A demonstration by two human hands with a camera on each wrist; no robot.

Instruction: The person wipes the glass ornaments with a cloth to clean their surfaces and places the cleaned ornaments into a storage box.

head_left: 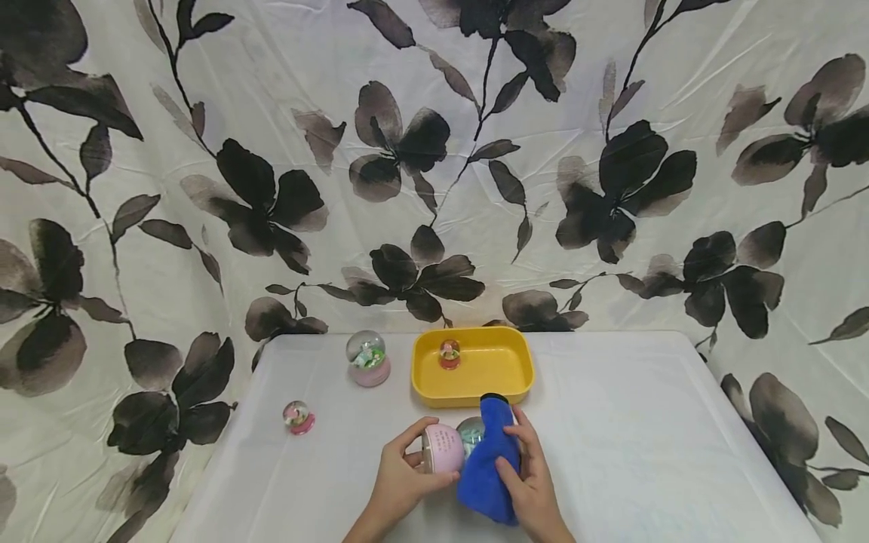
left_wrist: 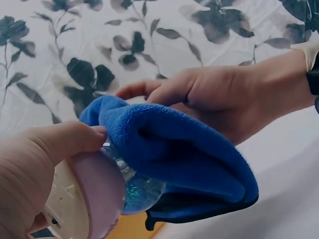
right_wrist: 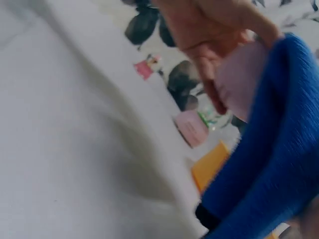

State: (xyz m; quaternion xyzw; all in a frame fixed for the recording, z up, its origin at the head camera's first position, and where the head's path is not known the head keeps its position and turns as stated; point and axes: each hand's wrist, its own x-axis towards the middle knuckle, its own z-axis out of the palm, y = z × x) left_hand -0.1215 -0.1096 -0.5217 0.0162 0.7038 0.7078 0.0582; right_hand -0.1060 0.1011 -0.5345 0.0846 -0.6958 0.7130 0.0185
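My left hand (head_left: 402,469) grips a snow globe (head_left: 444,448) by its pink base, tipped on its side so the glass dome points right. A blue cloth (head_left: 490,471) with a dark edge is in my right hand (head_left: 532,479), its fingers and thumb pinching the folds against the dome. The left wrist view shows the clear dome (left_wrist: 142,193) with glitter inside, partly covered by the cloth, and the cream underside (left_wrist: 65,199) of the base. Both hands are close together above the table, in front of a yellow tray (head_left: 424,396).
Inside the tray stands a small red-based snow globe (head_left: 449,354). A larger pink-based snow globe (head_left: 369,360) is left of the tray, and a small pink one (head_left: 299,418) sits farther left on the white table (head_left: 645,437). Floral fabric (head_left: 407,151) hangs behind.
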